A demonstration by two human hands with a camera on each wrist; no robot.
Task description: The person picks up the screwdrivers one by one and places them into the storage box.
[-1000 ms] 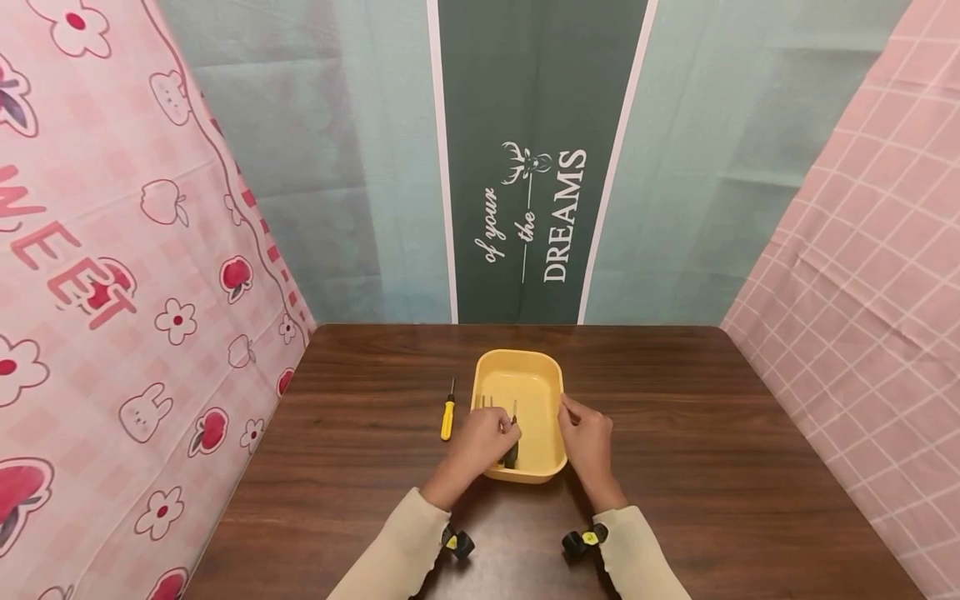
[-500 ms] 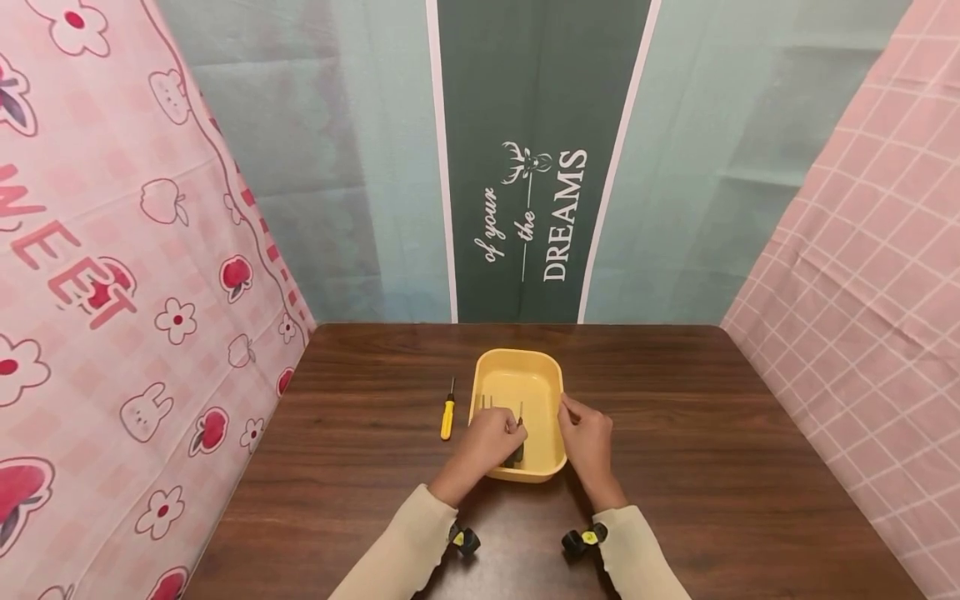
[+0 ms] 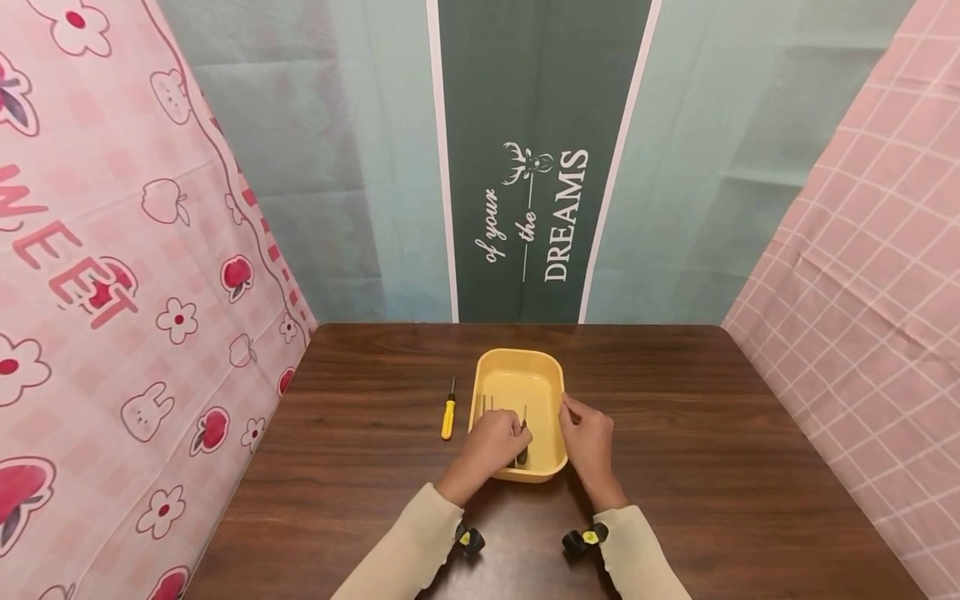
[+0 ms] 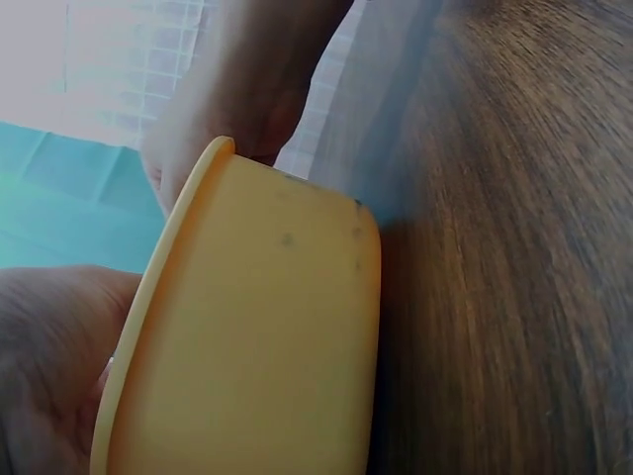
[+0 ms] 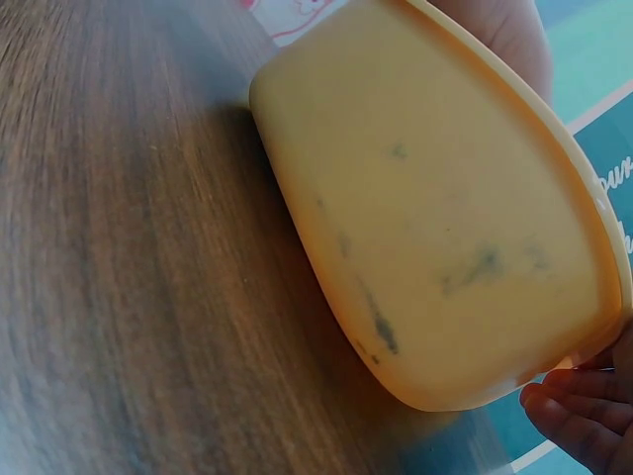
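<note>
A yellow plastic box (image 3: pixel 536 383) stands on the table. Inside it, my left hand (image 3: pixel 493 442) pinches a small screwdriver with a black handle (image 3: pixel 522 456), its thin shaft pointing away from me. To the left of that hand, two more thin metal shafts (image 3: pixel 483 403) lie along the box's left side, their other ends hidden. My right hand (image 3: pixel 589 440) grips the box's right rim, with fingers (image 5: pixel 574 411) under the rim in the right wrist view. From the left wrist view, the box wall (image 4: pixel 257 317) hides what my left hand holds.
On the table left of the box lies a yellow-handled screwdriver (image 3: pixel 447 418). The brown wooden table (image 3: pixel 675 417) reaches back to a green curtain (image 3: pixel 517 292). Pink cloths hang on both sides.
My left hand has moved slightly right inside the box, carrying the black-handled screwdriver with it. The right hand, the box and the yellow-handled screwdriver have stayed in place.
</note>
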